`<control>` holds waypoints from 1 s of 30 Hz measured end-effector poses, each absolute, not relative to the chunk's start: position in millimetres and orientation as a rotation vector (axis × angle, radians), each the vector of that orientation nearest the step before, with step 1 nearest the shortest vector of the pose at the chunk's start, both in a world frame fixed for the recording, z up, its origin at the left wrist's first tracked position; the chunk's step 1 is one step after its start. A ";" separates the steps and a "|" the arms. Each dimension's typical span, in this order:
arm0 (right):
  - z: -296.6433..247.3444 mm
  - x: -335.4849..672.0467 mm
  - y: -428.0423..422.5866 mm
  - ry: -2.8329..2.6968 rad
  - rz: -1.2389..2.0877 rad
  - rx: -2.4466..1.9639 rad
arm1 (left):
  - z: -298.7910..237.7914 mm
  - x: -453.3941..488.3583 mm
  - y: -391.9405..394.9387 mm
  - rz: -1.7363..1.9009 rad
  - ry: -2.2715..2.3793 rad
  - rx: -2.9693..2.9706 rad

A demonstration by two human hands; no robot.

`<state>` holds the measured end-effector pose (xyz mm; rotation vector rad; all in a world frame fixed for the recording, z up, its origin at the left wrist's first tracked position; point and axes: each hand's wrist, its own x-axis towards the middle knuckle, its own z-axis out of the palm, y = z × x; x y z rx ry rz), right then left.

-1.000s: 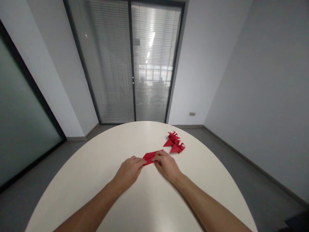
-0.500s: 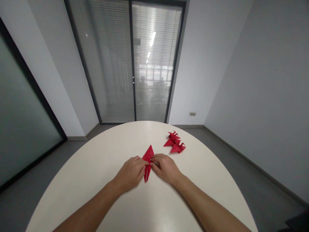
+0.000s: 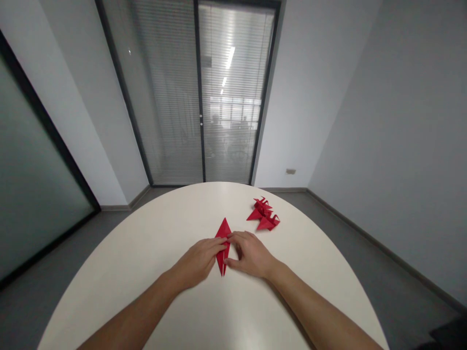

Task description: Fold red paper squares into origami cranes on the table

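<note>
A folded red paper (image 3: 224,227), a narrow kite shape with a slit down its near half, lies on the table between my hands. My left hand (image 3: 199,257) reaches in from the left, its fingers pressed together across the paper's middle and holding it down. On the right edge, my right hand (image 3: 251,253) holds the paper with fingertips at the middle and thumb lower, by the slit. A gap shows between that thumb and the fingers. The hands partly cover the paper's middle. Beyond my right hand sit several folded red paper cranes (image 3: 264,214), bunched together.
The round white table (image 3: 146,248) curves away to its far edge. Behind it stand a glass partition with blinds (image 3: 233,146) and a white wall with a socket (image 3: 291,171). A dark object (image 3: 450,335) shows at the lower right corner.
The paper has turned slightly, its far tip shifting left and its near tips right. My right thumb has slid down the edge, apart from the fingers. My left fingers now lie flatter across the paper.
</note>
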<state>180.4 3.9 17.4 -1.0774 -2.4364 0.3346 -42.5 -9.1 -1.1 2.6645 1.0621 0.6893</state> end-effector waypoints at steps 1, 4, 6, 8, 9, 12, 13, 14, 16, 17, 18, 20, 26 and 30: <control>17.7 181.3 3.3 -2.440 0.352 -1.085 | -1.1 -43.0 -8.9 0.682 1.051 2.675; 18.8 182.6 0.6 -2.438 0.422 -1.112 | -0.9 -44.1 -8.2 0.662 1.025 2.704; 19.8 182.7 -1.6 -2.435 0.478 -1.128 | -0.5 -44.4 -8.0 0.656 1.026 2.714; 21.2 182.7 -3.6 -2.431 0.531 -1.146 | 0.3 -44.2 -8.0 0.650 1.039 2.717; 22.1 182.8 -4.5 -2.429 0.553 -1.156 | 0.8 -43.9 -8.0 0.646 1.044 2.718; 24.6 184.2 -6.0 -2.447 0.599 -1.170 | 2.6 -42.9 -8.6 0.632 1.055 2.720; 25.4 185.1 -6.0 -2.467 0.614 -1.169 | 3.3 -42.6 -8.9 0.633 1.064 2.722; 26.0 186.2 -5.9 -2.493 0.630 -1.167 | 4.0 -42.2 -9.2 0.636 1.076 2.725; 26.9 188.2 -5.4 -2.545 0.651 -1.166 | 5.2 -41.5 -9.8 0.633 1.118 2.741; 27.1 188.8 -5.2 -2.561 0.645 -1.168 | 5.9 -41.0 -10.2 0.625 1.148 2.753; 27.3 188.9 -5.0 -2.570 0.626 -1.170 | 6.5 -40.5 -10.7 0.615 1.183 2.765; 27.4 187.8 -5.0 -2.561 0.559 -1.161 | 8.1 -39.3 -11.8 0.610 1.262 2.780; 25.3 181.3 -5.8 -2.532 0.366 -1.020 | 14.0 -36.8 -15.1 0.678 1.380 2.777; 21.0 185.0 -2.2 -2.548 0.275 -1.002 | 16.0 -37.7 -15.3 0.702 1.382 2.761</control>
